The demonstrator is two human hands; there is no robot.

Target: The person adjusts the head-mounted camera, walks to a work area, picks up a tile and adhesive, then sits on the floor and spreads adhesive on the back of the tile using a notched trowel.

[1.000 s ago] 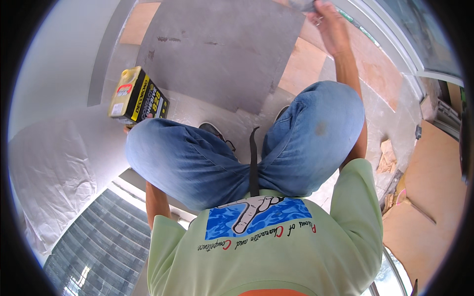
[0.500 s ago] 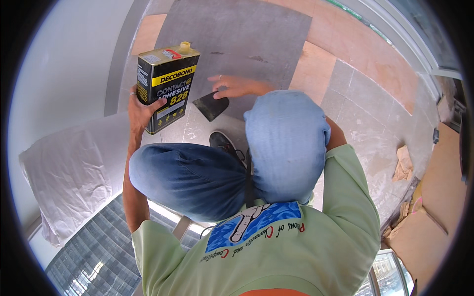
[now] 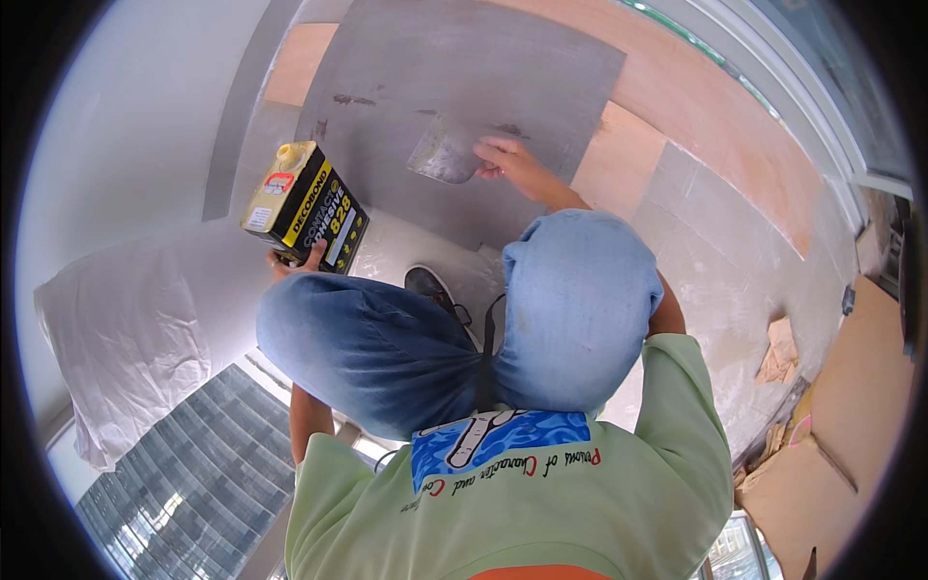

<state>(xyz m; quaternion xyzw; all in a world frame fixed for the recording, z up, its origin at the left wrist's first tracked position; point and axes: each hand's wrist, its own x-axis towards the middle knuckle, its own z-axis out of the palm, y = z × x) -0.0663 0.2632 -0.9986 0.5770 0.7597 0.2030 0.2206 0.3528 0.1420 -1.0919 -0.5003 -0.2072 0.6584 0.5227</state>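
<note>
Tin can [image 3: 305, 205] of rectangular shape, yellow and black, sits in our left hand [image 3: 295, 261], which grips it from below near our left knee; only a few fingertips show under the can, so we see that the hand holds it but not how wide the fingers wrap. The can is tilted, with its yellow cap toward the upper left, and it hangs above the floor beside the edge of the grey sheet [image 3: 454, 97].

Our right hand [image 3: 505, 159] reaches forward over the right knee and holds a flat metal trowel [image 3: 445, 153]. The fingers are closed on its right end, and the blade lies flat on the grey sheet, pointing to the left. Some dark smears are on the sheet just beside the blade and further to the upper left.

We squat in blue jeans, and a dark shoe [image 3: 432, 287] shows between the knees. A white cloth [image 3: 121, 338] lies on the floor at the left, well apart from the can. Brown cardboard pieces [image 3: 831, 416] lie at the right.
</note>
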